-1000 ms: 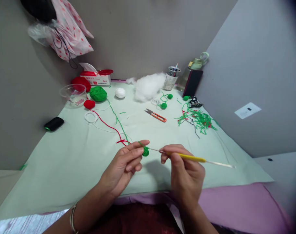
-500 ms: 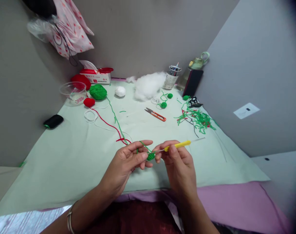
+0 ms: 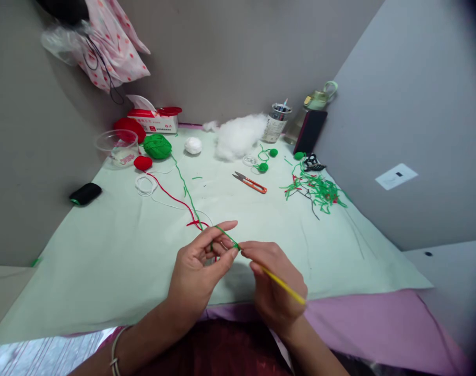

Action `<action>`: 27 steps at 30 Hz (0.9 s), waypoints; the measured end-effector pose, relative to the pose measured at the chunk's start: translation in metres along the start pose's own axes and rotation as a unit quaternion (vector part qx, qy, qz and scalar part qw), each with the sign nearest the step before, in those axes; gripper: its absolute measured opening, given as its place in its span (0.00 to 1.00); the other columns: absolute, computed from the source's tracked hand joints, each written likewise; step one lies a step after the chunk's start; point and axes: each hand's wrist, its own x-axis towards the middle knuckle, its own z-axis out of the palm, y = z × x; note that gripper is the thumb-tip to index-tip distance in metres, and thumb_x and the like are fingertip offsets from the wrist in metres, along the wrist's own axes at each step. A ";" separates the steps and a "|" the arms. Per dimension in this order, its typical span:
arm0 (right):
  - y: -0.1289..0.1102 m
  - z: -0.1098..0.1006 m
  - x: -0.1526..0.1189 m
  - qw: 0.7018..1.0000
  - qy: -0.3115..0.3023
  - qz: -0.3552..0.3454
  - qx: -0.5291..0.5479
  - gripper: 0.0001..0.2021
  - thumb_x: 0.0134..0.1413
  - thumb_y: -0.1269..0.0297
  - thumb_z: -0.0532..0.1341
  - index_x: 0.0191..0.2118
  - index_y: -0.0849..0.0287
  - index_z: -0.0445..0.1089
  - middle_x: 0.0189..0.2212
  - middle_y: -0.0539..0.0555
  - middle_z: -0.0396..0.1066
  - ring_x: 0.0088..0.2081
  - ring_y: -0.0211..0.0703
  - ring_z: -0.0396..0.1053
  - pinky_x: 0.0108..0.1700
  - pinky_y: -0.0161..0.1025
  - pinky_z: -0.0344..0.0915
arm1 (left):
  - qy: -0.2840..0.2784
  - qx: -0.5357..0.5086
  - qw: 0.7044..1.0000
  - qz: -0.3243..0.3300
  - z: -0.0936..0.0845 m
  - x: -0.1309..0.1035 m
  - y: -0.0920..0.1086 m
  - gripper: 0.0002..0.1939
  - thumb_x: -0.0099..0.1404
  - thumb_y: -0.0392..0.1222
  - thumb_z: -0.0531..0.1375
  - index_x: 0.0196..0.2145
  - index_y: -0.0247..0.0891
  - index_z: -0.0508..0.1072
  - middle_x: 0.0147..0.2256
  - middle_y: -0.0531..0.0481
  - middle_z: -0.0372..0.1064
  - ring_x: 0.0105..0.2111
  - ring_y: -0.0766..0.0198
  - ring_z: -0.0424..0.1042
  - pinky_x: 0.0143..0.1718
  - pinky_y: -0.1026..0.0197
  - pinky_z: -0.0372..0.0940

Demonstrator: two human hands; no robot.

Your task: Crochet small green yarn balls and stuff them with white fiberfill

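My left hand point(image 3: 202, 261) pinches a small green crocheted piece point(image 3: 237, 246) between thumb and fingers, with green yarn running over its raised index finger. The piece is mostly hidden by the fingertips. In my right hand point(image 3: 279, 284) is a crochet hook with a yellow handle point(image 3: 283, 285), which slants down to the right; its tip meets the green piece. Green yarn point(image 3: 187, 190) trails from a green ball point(image 3: 157, 147) toward my left hand. Red yarn point(image 3: 175, 197) lies beside it, leading from a small red ball point(image 3: 143, 163).
Orange-handled snips point(image 3: 253, 184) lie mid-table, before white stuffing point(image 3: 238, 138). Green and red scraps point(image 3: 320, 193) are piled at the right. A phone point(image 3: 310, 131) leans on a bottle point(image 3: 318, 98); a clear tub point(image 3: 120, 154) and tissue box point(image 3: 155, 123) stand back left.
My right hand has turned and lowered, and the hook's yellow handle has swung from pointing up-right to down-right. My left hand has shifted slightly left, and the green piece shows less.
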 end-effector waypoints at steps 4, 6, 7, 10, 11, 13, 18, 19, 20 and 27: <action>0.007 0.006 -0.005 0.996 0.014 -0.047 -0.075 0.17 0.66 0.76 0.61 0.55 0.53 0.76 0.45 0.59 0.79 0.46 0.47 0.78 0.42 0.42 0.78 | -0.049 -0.122 0.984 -0.117 0.000 0.003 -0.001 0.25 0.61 0.41 0.73 0.55 0.37 0.80 0.25 0.60 0.65 0.16 0.80 0.49 0.20 0.71 0.58; 0.006 0.004 -0.003 0.999 0.030 0.027 0.013 0.16 0.68 0.75 0.59 0.54 0.52 0.77 0.42 0.56 0.79 0.42 0.44 0.77 0.41 0.41 0.76 | -0.077 -0.176 0.967 -0.166 -0.002 0.007 0.002 0.22 0.61 0.39 0.73 0.53 0.34 0.81 0.21 0.63 0.58 0.15 0.81 0.42 0.18 0.73 0.55; 0.005 0.002 0.000 0.993 0.049 0.080 0.071 0.15 0.69 0.75 0.58 0.52 0.52 0.77 0.39 0.54 0.79 0.39 0.43 0.76 0.40 0.41 0.75 | -0.085 -0.190 0.963 -0.172 -0.003 0.008 0.003 0.21 0.61 0.38 0.73 0.52 0.33 0.82 0.20 0.64 0.56 0.16 0.81 0.41 0.18 0.73 0.54; 0.001 -0.004 0.008 0.948 0.093 0.201 0.227 0.13 0.72 0.71 0.57 0.45 0.52 0.79 0.34 0.51 0.77 0.32 0.38 0.72 0.36 0.39 0.72 | -0.098 -0.197 0.965 -0.146 -0.004 0.009 0.008 0.19 0.60 0.37 0.73 0.50 0.36 0.83 0.25 0.60 0.65 0.15 0.83 0.43 0.17 0.73 0.55; 0.000 -0.004 0.011 0.939 0.091 0.218 0.252 0.12 0.72 0.70 0.57 0.43 0.52 0.79 0.34 0.50 0.76 0.32 0.38 0.72 0.35 0.38 0.71 | -0.106 -0.191 0.966 -0.139 -0.004 0.009 0.008 0.19 0.60 0.37 0.73 0.50 0.37 0.83 0.28 0.59 0.68 0.15 0.83 0.44 0.17 0.73 0.56; -0.001 -0.003 0.014 0.938 0.073 0.224 0.255 0.11 0.71 0.69 0.59 0.43 0.51 0.79 0.35 0.50 0.77 0.32 0.37 0.72 0.36 0.37 0.71 | -0.116 -0.172 0.970 -0.131 -0.002 0.007 0.008 0.18 0.61 0.39 0.74 0.49 0.39 0.84 0.32 0.57 0.71 0.14 0.84 0.47 0.18 0.71 0.60; -0.003 0.004 0.009 0.982 0.052 0.140 0.114 0.14 0.68 0.74 0.61 0.49 0.49 0.80 0.37 0.51 0.79 0.35 0.38 0.75 0.37 0.37 0.73 | -0.075 -0.137 0.983 -0.092 0.003 0.007 0.003 0.20 0.58 0.39 0.76 0.49 0.41 0.84 0.33 0.57 0.72 0.16 0.82 0.56 0.24 0.69 0.67; -0.003 0.005 0.007 0.991 0.049 0.102 0.070 0.15 0.66 0.75 0.62 0.51 0.49 0.80 0.39 0.52 0.80 0.38 0.40 0.76 0.38 0.38 0.74 | -0.074 -0.147 0.981 -0.101 0.003 0.007 0.002 0.21 0.58 0.39 0.75 0.50 0.41 0.84 0.30 0.58 0.70 0.16 0.82 0.54 0.24 0.70 0.66; -0.003 0.005 0.005 0.996 0.046 0.067 0.032 0.17 0.65 0.76 0.64 0.52 0.49 0.80 0.42 0.54 0.80 0.40 0.42 0.76 0.39 0.39 0.74 | -0.080 -0.162 0.976 -0.118 0.003 0.008 0.002 0.21 0.59 0.39 0.75 0.50 0.40 0.84 0.27 0.59 0.67 0.16 0.82 0.52 0.23 0.71 0.65; 0.002 0.000 0.012 0.948 0.095 0.222 0.209 0.12 0.70 0.70 0.60 0.45 0.49 0.81 0.35 0.50 0.77 0.32 0.38 0.73 0.36 0.38 0.71 | -0.082 -0.197 0.964 -0.157 -0.003 0.013 0.007 0.16 0.58 0.37 0.75 0.45 0.36 0.86 0.22 0.62 0.60 0.16 0.81 0.45 0.22 0.73 0.62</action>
